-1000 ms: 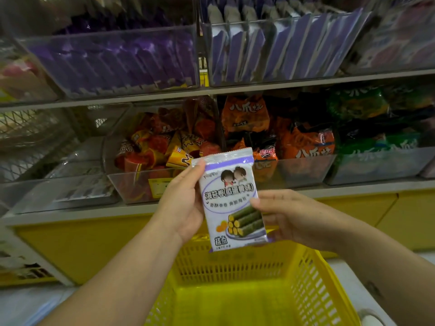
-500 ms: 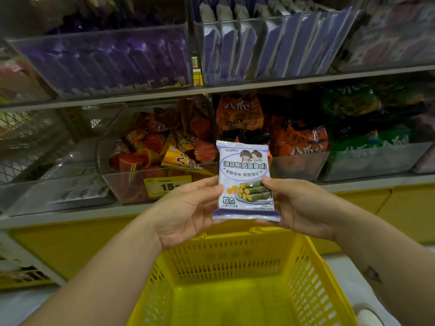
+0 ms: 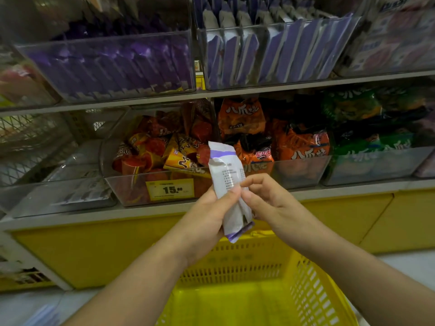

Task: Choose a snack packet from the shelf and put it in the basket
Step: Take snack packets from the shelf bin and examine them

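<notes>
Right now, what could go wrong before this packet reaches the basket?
The snack packet is held by the left hand and right hand over the far rim of the basket, not its middle; dropped from here it might bounce out.
The right hand only pinches its edge with fingertips; if the left lets go, it may slip.

Shop, snack aisle: shelf (image 3: 259,90) tiers lined with clear bins (image 3: 301,171) of packaged snacks, yellow price tag (image 3: 170,189) (reads 15.00), yellow shopping basket (image 3: 313,290) below. Blurred top-right packs are probably snacks too.
</notes>
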`<control>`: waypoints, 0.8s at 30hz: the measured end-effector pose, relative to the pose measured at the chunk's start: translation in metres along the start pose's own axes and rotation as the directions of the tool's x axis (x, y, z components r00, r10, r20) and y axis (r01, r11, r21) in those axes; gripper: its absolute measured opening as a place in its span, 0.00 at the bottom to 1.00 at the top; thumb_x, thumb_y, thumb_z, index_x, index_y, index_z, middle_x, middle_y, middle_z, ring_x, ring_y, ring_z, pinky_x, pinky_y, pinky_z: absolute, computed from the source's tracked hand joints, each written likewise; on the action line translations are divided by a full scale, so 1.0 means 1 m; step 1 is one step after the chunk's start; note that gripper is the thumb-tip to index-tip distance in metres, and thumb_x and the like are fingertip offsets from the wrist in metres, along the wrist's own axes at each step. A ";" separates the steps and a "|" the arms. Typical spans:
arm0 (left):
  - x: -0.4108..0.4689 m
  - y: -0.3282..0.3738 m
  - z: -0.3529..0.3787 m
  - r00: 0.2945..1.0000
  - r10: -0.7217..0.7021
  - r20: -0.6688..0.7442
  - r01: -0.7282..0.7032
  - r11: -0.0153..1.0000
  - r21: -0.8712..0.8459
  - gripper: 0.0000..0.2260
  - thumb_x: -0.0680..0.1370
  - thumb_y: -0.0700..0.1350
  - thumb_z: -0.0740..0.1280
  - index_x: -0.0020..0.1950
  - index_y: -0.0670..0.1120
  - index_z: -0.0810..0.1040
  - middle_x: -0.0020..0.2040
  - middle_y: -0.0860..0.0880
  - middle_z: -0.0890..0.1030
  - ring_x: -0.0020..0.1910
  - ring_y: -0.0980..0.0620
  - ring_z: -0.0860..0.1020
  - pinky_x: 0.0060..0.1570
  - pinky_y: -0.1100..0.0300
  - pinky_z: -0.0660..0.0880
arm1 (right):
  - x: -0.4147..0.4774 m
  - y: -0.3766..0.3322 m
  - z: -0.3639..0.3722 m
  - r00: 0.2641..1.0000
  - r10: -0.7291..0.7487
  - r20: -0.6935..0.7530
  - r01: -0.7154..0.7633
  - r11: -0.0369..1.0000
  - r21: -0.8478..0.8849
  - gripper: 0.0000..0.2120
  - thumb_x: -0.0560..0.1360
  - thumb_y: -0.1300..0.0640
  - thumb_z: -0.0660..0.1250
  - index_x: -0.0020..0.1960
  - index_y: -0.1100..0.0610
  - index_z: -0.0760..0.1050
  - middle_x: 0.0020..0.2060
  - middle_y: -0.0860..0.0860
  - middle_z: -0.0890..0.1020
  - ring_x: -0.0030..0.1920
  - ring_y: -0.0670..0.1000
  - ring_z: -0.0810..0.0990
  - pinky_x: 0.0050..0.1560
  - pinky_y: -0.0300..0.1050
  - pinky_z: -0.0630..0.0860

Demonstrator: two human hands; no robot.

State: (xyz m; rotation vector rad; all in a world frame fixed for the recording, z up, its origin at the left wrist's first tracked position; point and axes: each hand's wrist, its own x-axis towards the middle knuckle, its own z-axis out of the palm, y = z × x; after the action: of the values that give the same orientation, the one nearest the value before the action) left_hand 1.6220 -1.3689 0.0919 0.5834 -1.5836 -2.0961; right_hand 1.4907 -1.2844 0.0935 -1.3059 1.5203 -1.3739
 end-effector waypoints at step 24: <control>0.007 0.015 -0.026 0.989 0.103 -0.105 -0.116 0.985 -0.125 0.24 0.74 0.41 0.66 0.67 0.58 0.69 0.61 0.44 0.80 0.56 0.43 0.81 0.40 0.43 0.81 | -0.003 -0.020 -0.049 0.980 0.041 0.195 -0.055 0.996 0.068 0.24 0.69 0.59 0.71 0.64 0.49 0.74 0.51 0.50 0.86 0.52 0.50 0.84 0.46 0.40 0.81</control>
State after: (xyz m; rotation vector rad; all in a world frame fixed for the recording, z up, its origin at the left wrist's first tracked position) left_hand 1.6331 -1.3966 0.0991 0.5330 -1.3813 -2.0389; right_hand 1.4496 -1.2673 0.1227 -1.3084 1.3498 -1.2224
